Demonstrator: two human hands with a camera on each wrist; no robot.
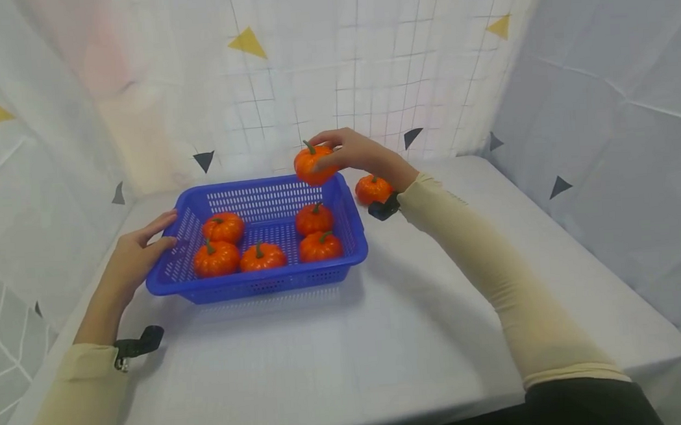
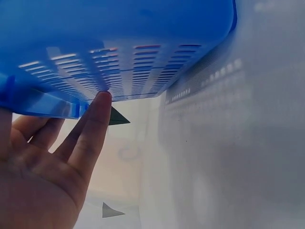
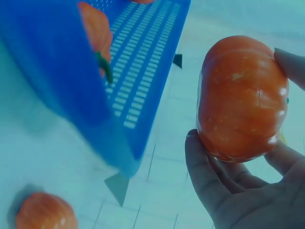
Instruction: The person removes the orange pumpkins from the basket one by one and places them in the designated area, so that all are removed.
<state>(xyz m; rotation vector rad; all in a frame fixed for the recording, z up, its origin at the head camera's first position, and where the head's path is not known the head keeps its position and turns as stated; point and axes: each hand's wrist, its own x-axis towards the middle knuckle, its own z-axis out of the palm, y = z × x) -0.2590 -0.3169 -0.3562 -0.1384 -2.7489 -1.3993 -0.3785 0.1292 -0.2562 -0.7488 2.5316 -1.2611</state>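
My right hand holds a small orange toy pumpkin with a green stem above the back right corner of a blue plastic basket. In the right wrist view, the thumb and fingers clasp the pumpkin from opposite sides. My left hand grips the basket's left rim. The left wrist view has a fingertip against the slotted outer wall, while the thumb's tip is hidden by the rim. Inside the basket sit several similar pumpkins, some at the left and others at the right.
One more pumpkin lies on the white table right of the basket, partly behind the right wrist. Black wrist cameras are strapped to both wrists. White sheets with grid lines and triangles stand behind and beside the table.
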